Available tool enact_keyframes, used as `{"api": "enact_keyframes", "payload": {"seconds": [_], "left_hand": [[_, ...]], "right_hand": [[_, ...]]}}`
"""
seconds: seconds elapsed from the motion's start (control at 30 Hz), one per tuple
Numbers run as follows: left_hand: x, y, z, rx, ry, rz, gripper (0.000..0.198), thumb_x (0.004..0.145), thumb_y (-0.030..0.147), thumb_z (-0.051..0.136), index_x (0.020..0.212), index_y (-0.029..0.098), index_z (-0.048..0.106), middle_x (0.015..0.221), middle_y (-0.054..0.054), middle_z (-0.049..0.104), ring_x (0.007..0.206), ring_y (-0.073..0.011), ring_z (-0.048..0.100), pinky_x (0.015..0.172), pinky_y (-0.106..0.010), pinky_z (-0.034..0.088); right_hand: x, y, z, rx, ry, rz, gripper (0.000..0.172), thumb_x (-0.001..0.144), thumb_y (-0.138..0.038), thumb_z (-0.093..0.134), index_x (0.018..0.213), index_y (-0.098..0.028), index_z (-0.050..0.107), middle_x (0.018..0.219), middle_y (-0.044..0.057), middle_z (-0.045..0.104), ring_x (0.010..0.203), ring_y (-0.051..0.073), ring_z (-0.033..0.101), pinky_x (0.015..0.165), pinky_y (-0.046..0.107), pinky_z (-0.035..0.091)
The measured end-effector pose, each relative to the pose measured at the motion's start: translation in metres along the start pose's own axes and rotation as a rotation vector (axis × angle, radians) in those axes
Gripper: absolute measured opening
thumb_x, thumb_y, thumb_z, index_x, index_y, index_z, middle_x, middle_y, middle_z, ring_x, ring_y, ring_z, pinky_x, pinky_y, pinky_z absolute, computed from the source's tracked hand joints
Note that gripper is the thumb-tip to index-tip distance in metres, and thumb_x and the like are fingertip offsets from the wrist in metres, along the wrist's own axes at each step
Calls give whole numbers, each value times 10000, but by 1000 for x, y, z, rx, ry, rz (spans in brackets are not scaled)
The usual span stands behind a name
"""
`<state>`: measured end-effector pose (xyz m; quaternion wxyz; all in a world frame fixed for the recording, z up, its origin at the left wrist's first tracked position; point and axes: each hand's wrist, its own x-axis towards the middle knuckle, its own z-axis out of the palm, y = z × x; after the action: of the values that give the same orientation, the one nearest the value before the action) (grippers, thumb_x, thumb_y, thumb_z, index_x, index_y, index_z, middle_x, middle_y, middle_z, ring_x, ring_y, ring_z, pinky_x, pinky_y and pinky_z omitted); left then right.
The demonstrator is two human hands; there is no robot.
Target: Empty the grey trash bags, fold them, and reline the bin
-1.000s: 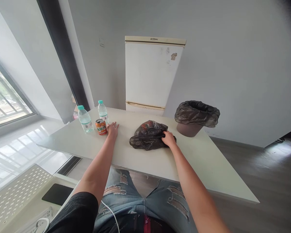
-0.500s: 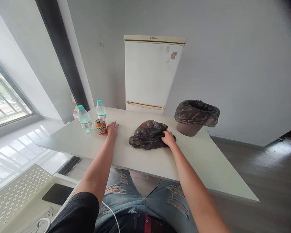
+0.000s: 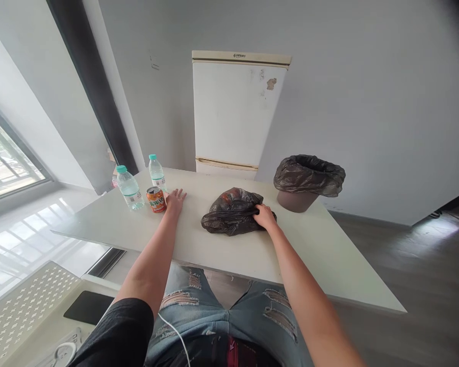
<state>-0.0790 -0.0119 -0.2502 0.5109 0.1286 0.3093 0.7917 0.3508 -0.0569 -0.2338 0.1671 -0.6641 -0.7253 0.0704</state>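
Note:
My left hand [image 3: 175, 200] rests on the white table [image 3: 214, 252] with its fingers spread, just right of an orange drink can [image 3: 155, 200]. Two clear plastic bottles with teal caps stand close by: a nearer bottle [image 3: 130, 189] left of the can and a farther bottle [image 3: 156, 173] behind it. At mid-table lies a dark plastic garbage bag [image 3: 231, 214], bunched up, with something reddish showing through. My right hand [image 3: 265, 217] is closed on the bag's right side, and the fingertips are partly hidden in its folds.
A brown trash bin [image 3: 297, 201] with a dark liner [image 3: 309, 176] over its rim stands at the table's right rear. Behind the table is a white refrigerator [image 3: 233, 112]. At lower left, a white perforated rack [image 3: 26, 311] sits beside a black phone-like slab [image 3: 87, 307].
The view has shifted slightly, so everything appears a little further left. Both hands keep their places, the left by the can and the right on the bag.

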Motion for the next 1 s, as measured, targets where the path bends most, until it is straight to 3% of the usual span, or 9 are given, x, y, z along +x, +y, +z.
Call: {"api": "enact_keyframes", "payload": {"seconds": [0.43,0.53,0.6,0.7,0.77,0.83,0.9,1.0], "left_hand": [[-12,6,11,98,20,12,638,1071,278,446,1674,411,287,1732,-138,407,1596,-273,454,1249,-573,455],[-16,4,18,161,31,30,666,1060,241,476,1682,372,276,1691,-158,449,1559,-263,498,1222,-500,489],[-23,-2,26,210,34,51,679,1017,214,578,1645,347,356,1610,-152,531,1504,-263,548,1200,-457,502],[-45,-19,44,449,-174,140,430,970,248,700,1395,278,641,1379,-119,680,1385,-271,616,1166,-417,510],[-66,-35,55,677,-452,217,272,961,355,744,1213,252,745,1281,-113,717,1326,-292,629,1162,-428,504],[-87,-54,63,829,-694,249,337,898,401,822,1199,258,772,1319,-119,704,1324,-323,620,1195,-461,474],[-102,-71,68,940,-833,308,455,784,358,921,1204,256,779,1413,-136,643,1413,-364,559,1271,-492,394],[-110,-89,70,1075,-876,442,547,637,235,982,1145,245,781,1537,-154,514,1554,-421,403,1350,-539,258]], "right_hand": [[-3,-3,-1,23,23,-6,308,892,-133,616,1133,-200,796,1286,127,750,1237,306,657,1046,349,504],[-5,-5,-5,56,37,10,356,896,-131,599,1192,-205,782,1279,124,759,1236,298,666,1026,346,516],[-6,-8,-10,83,59,31,450,904,-122,565,1311,-208,737,1285,124,761,1223,295,674,1004,354,530],[-10,-15,-18,123,107,6,645,924,-124,521,1559,-227,563,1417,123,705,1297,296,631,1049,385,524],[-14,-21,-21,144,169,-87,771,922,-145,531,1674,-267,408,1588,111,583,1412,322,534,1095,437,505],[-19,-28,-24,148,262,-181,844,904,-178,571,1704,-294,331,1704,92,444,1476,367,427,1112,499,485],[-22,-34,-25,151,387,-234,779,887,-200,609,1639,-252,413,1697,111,421,1458,383,390,1136,522,452],[-25,-39,-29,162,557,-212,383,887,-178,610,1268,-191,647,1430,165,571,1291,347,459,1117,485,432]]}}
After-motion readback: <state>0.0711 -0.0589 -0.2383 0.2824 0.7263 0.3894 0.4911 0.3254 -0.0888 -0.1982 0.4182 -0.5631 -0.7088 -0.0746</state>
